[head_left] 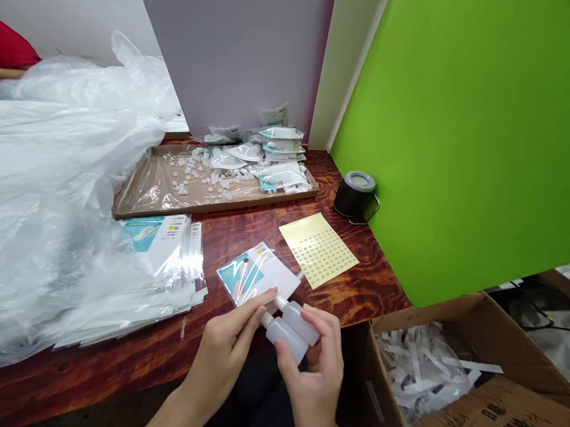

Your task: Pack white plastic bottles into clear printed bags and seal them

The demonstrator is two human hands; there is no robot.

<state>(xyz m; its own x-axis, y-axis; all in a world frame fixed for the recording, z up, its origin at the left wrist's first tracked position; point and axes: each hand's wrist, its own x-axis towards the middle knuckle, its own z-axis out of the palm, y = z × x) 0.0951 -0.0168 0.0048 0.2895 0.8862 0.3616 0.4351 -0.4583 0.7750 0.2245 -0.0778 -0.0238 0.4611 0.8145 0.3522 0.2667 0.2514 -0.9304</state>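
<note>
Two small translucent white plastic bottles (pixel 286 342) lie side by side in front of me, tilted, with their narrow capped ends pointing away to the left. My right hand (pixel 316 365) grips both by their bodies, thumb on the near one and fingers on the far one. The fingers of my left hand (pixel 234 333) are closed at the narrow end of the near bottle; the exact contact is partly hidden. Just beyond my left fingertips lies a clear packaging bag (pixel 246 274) with a teal and white printed card. Its lower edge is covered by my hand.
A yellow sticker sheet (pixel 319 250) lies to the right, near a black round device (pixel 355 194). Behind stands a shallow cardboard tray (pixel 168 202) with small white caps and filled packets. Stacked bags (pixel 165 257) and plastic film (pixel 44 236) are left; a scrap box (pixel 377 356) is right.
</note>
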